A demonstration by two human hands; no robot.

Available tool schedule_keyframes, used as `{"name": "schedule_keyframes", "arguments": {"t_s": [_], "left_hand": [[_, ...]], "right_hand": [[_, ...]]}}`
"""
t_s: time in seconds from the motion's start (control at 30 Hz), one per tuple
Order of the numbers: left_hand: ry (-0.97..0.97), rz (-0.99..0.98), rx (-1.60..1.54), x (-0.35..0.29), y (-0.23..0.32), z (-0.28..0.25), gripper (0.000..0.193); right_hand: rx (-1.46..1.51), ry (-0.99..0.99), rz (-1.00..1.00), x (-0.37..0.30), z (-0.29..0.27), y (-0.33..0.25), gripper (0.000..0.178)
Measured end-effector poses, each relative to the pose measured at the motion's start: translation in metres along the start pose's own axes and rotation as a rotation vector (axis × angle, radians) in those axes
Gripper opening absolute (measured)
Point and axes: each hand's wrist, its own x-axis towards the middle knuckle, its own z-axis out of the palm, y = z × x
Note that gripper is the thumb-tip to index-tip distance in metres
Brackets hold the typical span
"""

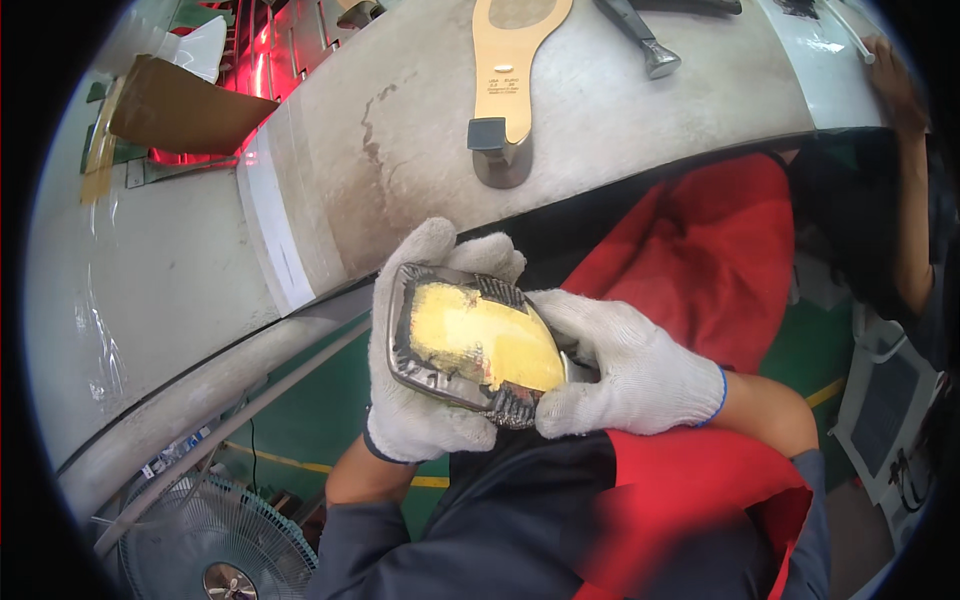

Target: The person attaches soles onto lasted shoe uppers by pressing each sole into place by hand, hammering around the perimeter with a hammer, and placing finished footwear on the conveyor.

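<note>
Between my hands is a lasted shoe upper (400, 350), turned so its underside faces me. A worn yellow patch (480, 335) covers the middle of that underside, with dark, pleated edges folded in around it. My left hand (415, 400), in a white knit glove, wraps the shoe's left end and supports it from below. Gloved the same way, my right hand (635, 365) grips the narrower right end, thumb and fingers closed on it. A tan shoe sole (507, 95) with a dark heel tip lies on the bench beyond my hands.
The pale workbench (430, 130) curves across the far side. On it lie a hammer (650, 50) and a piece of brown cardboard (190, 105) beside a red-lit rack (290, 45). A fan (220, 540) stands lower left. Another person's arm (910, 190) reaches in at right.
</note>
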Motion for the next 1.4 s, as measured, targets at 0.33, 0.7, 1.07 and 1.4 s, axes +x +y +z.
{"name": "schedule_keyframes", "arguments": {"t_s": [0.33, 0.7, 1.07, 1.4], "left_hand": [[0.007, -0.042, 0.208, -0.011, 0.022, -0.007, 0.129], [-0.046, -0.017, 0.432, -0.022, 0.034, -0.022, 0.096], [-0.296, 0.041, 0.302, 0.004, 0.024, -0.046, 0.093], [-0.186, -0.075, -0.180, -0.004, 0.005, -0.055, 0.094]], "right_hand": [[-0.357, 0.153, 0.037, 0.003, 0.008, -0.008, 0.086], [-0.579, 0.288, -0.121, 0.021, 0.027, 0.004, 0.082], [-0.224, 0.212, 0.100, 0.037, 0.017, 0.011, 0.078], [-0.172, 0.270, 0.077, 0.041, 0.023, 0.010, 0.085]]}}
